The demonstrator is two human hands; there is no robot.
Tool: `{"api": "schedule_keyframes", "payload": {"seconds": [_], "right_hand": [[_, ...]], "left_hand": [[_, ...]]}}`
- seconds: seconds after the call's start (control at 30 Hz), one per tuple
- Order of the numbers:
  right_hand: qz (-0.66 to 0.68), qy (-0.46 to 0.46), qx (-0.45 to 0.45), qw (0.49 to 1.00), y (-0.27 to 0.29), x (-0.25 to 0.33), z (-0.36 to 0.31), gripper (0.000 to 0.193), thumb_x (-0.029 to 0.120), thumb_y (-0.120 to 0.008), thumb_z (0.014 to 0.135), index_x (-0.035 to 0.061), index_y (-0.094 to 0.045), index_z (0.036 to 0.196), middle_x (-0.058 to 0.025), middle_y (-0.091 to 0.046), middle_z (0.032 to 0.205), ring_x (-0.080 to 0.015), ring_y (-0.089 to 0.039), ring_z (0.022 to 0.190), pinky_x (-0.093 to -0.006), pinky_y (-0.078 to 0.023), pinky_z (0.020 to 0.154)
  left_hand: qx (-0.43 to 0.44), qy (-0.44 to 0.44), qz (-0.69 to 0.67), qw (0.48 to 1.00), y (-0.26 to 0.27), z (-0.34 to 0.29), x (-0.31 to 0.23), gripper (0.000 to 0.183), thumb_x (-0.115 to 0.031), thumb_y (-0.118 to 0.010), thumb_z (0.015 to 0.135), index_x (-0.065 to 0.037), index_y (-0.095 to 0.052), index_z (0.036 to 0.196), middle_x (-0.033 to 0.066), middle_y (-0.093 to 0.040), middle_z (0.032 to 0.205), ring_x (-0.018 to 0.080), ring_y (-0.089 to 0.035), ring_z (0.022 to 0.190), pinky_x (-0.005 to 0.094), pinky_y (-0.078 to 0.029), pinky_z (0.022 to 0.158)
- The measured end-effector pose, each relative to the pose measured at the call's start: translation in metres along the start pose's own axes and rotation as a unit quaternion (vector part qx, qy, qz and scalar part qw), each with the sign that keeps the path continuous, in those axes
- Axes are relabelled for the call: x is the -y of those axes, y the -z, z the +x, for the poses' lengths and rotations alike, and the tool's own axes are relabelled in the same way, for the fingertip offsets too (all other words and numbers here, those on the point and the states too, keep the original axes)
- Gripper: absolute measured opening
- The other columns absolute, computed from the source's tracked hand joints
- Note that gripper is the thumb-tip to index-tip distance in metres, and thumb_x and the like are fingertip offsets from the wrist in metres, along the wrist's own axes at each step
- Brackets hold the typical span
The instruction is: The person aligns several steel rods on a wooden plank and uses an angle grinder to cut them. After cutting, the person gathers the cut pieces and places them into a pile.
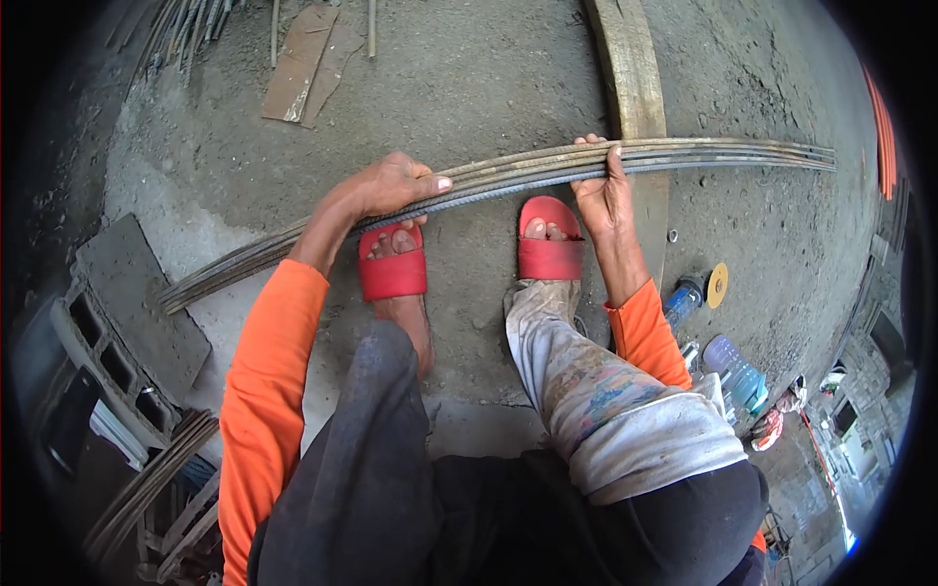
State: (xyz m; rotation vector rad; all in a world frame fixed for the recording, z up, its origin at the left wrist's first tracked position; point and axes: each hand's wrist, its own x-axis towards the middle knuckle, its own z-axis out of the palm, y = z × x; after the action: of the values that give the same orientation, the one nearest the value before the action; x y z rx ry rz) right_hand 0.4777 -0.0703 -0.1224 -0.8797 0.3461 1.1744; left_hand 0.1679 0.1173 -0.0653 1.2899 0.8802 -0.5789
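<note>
A bundle of long ribbed steel bars [508, 174] runs across in front of me, from the lower left up to the right. Some bars look brownish, others dark grey. My left hand [396, 188] is closed around the bundle left of its middle, thumb on the near face and fingers partly hidden behind. Farther right, my right hand [604, 190] grips the same bars from below, its thumb up against them. Just beyond that hand the bars pass over a wooden beam [635, 93]; whether they touch it I cannot tell.
A hollow concrete block [137, 313] stands at the left. On the right lie an angle grinder [684, 301], a yellow disc [718, 285] and a clear plastic bottle [733, 369]. Brown board pieces [301, 63] and more bars [195, 29] lie at the far left. My feet wear red slides [393, 273].
</note>
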Motion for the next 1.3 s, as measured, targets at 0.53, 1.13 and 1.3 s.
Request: {"api": "schedule_keyframes", "payload": {"seconds": [0.53, 1.13, 1.3], "right_hand": [[-0.472, -0.151, 0.022, 0.868, -0.02, 0.017, -0.138, 0.035, 0.03, -0.062, 0.108, -0.0008, -0.062, 0.125, -0.0082, -0.072, 0.103, -0.013, -0.067, 0.084, -0.0273, -0.056, 0.076], [-0.528, -0.216, 0.036, 0.821, 0.09, 0.128, -0.385, 0.053, 0.046, -0.057, 0.11, -0.0009, -0.064, 0.133, -0.0057, -0.07, 0.117, -0.0124, -0.064, 0.101, -0.0284, -0.051, 0.09], [-0.527, -0.188, 0.051, 0.827, 0.082, 0.115, -0.397, 0.055, 0.047, -0.055, 0.11, -0.0007, -0.063, 0.136, -0.0055, -0.068, 0.122, -0.0125, -0.063, 0.105, -0.0286, -0.05, 0.093]], "left_hand": [[-0.485, -0.174, 0.21, 0.831, -0.063, -0.087, 0.039, 0.065, -0.05, -0.071, 0.097, 0.0, -0.061, 0.137, 0.0231, -0.067, 0.129, 0.0362, -0.066, 0.116, 0.0438, -0.053, 0.097], [-0.304, -0.169, -0.662, 0.664, -0.384, -0.341, 0.156, 0.071, -0.05, -0.053, 0.105, 0.003, -0.044, 0.151, 0.0206, -0.055, 0.144, 0.0277, -0.057, 0.13, 0.0412, -0.048, 0.108], [-0.245, -0.2, -0.683, 0.658, -0.429, -0.36, 0.173, 0.078, -0.057, -0.045, 0.107, 0.003, -0.038, 0.156, 0.0209, -0.049, 0.152, 0.0274, -0.052, 0.138, 0.0396, -0.045, 0.113]]}}
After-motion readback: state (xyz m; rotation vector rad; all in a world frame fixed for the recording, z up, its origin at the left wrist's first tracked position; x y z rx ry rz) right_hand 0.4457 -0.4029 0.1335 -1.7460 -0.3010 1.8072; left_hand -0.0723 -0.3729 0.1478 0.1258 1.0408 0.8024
